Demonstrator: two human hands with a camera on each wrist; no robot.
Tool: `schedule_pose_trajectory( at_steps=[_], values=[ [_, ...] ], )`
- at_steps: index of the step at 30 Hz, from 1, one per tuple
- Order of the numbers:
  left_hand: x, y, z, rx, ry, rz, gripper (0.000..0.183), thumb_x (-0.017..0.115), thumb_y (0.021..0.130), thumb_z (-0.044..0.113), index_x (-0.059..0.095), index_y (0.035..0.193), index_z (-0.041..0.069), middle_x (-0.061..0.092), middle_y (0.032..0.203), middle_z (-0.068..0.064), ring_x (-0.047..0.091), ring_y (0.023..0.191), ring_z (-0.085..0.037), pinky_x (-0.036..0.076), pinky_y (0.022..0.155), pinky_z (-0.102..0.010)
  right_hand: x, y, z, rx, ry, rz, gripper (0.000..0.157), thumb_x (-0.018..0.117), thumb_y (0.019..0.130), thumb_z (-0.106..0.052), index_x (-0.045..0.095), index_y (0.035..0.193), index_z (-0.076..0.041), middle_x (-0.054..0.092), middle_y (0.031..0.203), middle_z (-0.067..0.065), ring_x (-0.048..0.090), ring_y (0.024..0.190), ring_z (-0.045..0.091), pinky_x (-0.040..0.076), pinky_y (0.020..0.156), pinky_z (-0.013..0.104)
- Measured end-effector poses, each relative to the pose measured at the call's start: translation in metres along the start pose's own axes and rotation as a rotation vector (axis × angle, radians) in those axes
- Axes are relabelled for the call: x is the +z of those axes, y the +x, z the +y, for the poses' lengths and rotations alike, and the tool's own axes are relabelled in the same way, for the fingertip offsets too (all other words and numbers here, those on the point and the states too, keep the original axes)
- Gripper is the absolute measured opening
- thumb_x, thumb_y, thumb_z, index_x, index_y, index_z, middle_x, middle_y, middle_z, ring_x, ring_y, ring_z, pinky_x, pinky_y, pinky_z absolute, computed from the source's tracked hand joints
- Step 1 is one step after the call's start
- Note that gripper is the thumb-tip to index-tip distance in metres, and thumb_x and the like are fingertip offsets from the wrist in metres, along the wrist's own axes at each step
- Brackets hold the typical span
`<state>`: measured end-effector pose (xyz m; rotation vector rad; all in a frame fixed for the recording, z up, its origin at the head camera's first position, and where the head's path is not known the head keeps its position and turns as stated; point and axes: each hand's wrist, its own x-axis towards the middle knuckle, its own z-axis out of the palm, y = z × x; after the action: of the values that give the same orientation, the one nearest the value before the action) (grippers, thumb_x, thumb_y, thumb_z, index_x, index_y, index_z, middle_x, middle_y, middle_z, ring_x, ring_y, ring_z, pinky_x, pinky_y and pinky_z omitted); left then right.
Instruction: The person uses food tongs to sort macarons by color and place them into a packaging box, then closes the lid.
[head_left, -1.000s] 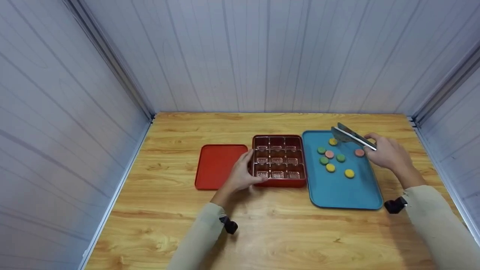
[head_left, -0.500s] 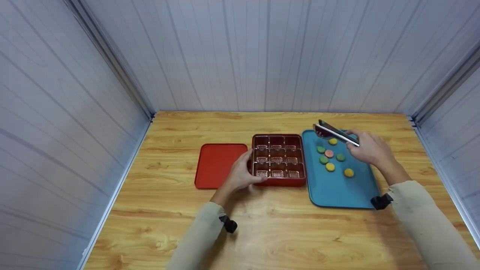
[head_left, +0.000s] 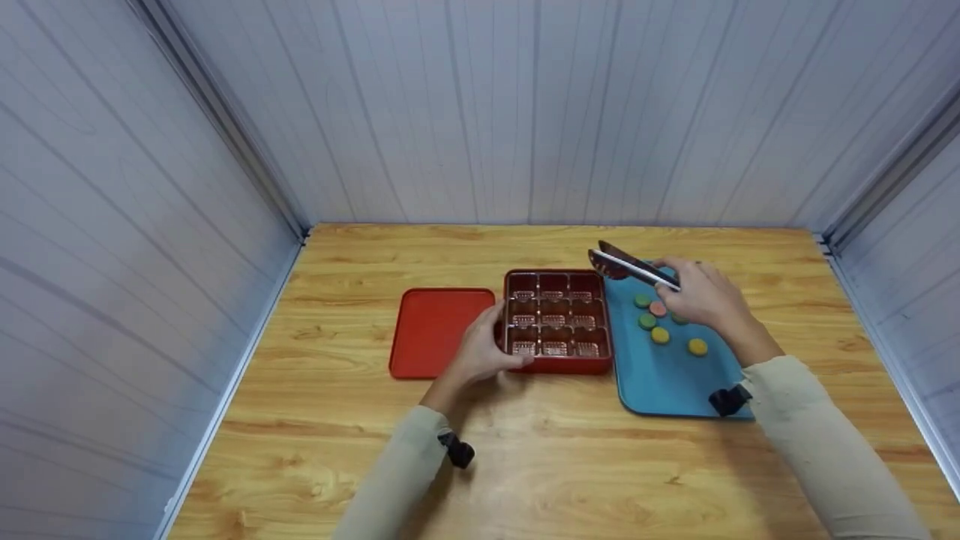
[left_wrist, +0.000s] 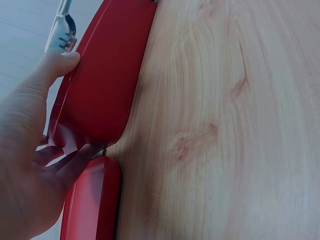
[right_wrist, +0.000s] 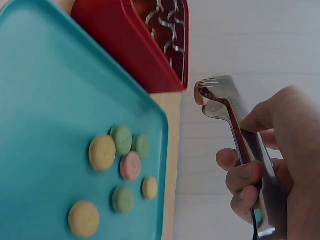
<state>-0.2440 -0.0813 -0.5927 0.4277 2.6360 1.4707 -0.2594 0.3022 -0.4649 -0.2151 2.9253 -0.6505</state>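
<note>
My left hand holds the near left corner of a dark red box, thumb at its front rim and fingers along its left side. Clear plastic dividers split the box into several compartments. My right hand grips metal tongs, raised with their tips near the box's far right corner. In the right wrist view, a small round brownish-pink piece, like a macaron, sits between the tong tips. Green, yellow and pink macarons lie on the blue tray under and beside this hand.
A flat red lid lies left of the box, close to its side. The tray stands against the box's right side. Pale panel walls enclose the wooden table at the back and sides.
My right hand and the tongs have moved left, from over the tray's far part to the box's far right corner. The left hand and the box have stayed in place.
</note>
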Motion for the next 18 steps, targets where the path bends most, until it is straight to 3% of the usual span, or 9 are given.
schedule_pose_trajectory(
  at_steps=[5,8,18],
  values=[
    [0.004,0.003,-0.006,0.01,0.053,0.014,0.119,0.099,0.076,0.045,0.042,0.171,0.003,0.053,0.172,-0.023,0.054,0.157,-0.047,0.043,0.133,-0.065,0.007,0.007,-0.014,-0.038,-0.007,-0.003,0.052,0.055,0.11,-0.026,0.059,0.16,-0.01,0.056,0.061,0.0,0.042,0.049,0.015,0.034,0.048,0.03],
    [-0.001,-0.002,0.01,-0.028,-0.002,-0.015,0.122,0.101,0.074,0.036,0.039,0.173,0.0,0.048,0.175,-0.026,0.048,0.161,-0.049,0.037,0.137,-0.067,0.013,0.01,-0.022,-0.06,-0.013,-0.002,0.051,0.054,0.111,-0.025,0.06,0.159,-0.01,0.052,0.061,-0.001,0.04,0.049,0.014,0.032,0.048,0.029],
    [0.0,-0.003,0.016,-0.084,0.021,-0.029,0.122,0.103,0.076,0.031,0.036,0.175,0.006,0.044,0.179,-0.022,0.045,0.165,-0.047,0.034,0.138,-0.066,0.031,0.018,-0.058,-0.094,-0.031,0.014,0.048,0.055,0.112,-0.027,0.063,0.158,-0.016,0.041,0.056,-0.004,0.033,0.047,0.013,0.027,0.047,0.029]
  ],
)
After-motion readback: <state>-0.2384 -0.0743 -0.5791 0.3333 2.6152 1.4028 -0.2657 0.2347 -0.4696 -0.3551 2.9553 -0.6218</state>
